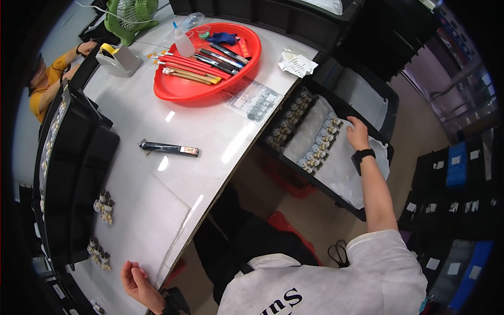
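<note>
My right hand [358,134] reaches over a black tray [344,195] at the right, its fingers slightly bent and apart beside the far end of a row of small figurines [319,144]. These are grey, white and cream, and stand on a white cloth liner [341,163]. I see nothing held in that hand. Near the table's front left edge is my left hand [136,286], fingers loosely curled and no object visible in them. Close to it on the table are two small groups of similar figurines, a nearer one [98,254] and a farther one [104,207].
A red oval tray [176,97] holds brushes, pens and a squeeze bottle. A dark, flat, long tool [169,148] lies mid-table. Further back are a tape dispenser [119,60] and a green fan [128,21]. A black bin [79,152] lines the left side; a co-worker's arm [58,79] shows beyond.
</note>
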Motion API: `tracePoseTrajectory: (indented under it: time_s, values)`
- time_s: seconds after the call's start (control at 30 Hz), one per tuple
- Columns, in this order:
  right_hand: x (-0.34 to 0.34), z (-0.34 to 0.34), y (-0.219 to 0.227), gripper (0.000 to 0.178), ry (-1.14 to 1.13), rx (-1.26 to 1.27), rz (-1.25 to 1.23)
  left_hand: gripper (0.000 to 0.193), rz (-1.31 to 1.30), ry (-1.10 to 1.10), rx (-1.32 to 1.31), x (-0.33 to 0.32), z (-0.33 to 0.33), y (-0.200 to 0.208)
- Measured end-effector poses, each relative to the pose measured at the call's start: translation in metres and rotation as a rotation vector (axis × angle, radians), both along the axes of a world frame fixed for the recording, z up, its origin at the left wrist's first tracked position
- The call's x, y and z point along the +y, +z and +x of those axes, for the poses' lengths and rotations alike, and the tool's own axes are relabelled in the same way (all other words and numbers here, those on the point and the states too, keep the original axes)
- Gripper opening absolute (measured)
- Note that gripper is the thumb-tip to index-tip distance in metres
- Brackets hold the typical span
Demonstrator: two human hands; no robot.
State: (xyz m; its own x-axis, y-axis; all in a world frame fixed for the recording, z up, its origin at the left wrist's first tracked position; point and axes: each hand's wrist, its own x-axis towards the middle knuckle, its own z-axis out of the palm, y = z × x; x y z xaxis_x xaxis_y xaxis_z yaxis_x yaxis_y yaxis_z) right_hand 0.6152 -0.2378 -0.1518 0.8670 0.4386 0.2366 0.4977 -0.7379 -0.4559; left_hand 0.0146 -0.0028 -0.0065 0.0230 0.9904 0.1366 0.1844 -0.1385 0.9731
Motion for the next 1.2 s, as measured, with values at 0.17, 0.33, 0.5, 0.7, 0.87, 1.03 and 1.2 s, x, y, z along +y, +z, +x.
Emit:
tracePoseTrajectory:
  time_s: [0.17,0.33,0.5,0.7,0.87,1.03,1.2]
  values:
    - [-0.092,-0.035,0.009,0.041,-0.205,-0.09,-0.17,0.022,0.058,0.039,0.205,-0.007,0.01,0.002]
    - [-0.144,-0.084,0.016,0.076,-0.56,0.133,-0.431,0.017,0.42,-0.002,0.461,-0.031,0.048,0.016]
    - [-0.168,-0.091,0.015,0.066,-0.608,0.217,-0.491,0.017,0.392,-0.35,0.33,-0.056,0.095,0.029]
    - [-0.15,-0.087,0.038,0.042,-0.608,0.269,-0.663,0.018,0.418,-0.395,0.36,-0.057,0.086,0.025]
    - [-0.119,-0.08,0.048,0.033,-0.472,0.254,-0.619,0.017,0.407,-0.236,0.372,-0.047,0.063,0.028]
    - [-0.047,-0.058,0.049,0.034,-0.028,0.12,-0.127,0.017,0.406,-0.175,0.341,-0.044,0.051,0.03]
    - [0.067,-0.053,0.059,0.03,0.144,0.237,0.043,0.017,0.412,-0.252,0.326,-0.047,0.056,0.026]
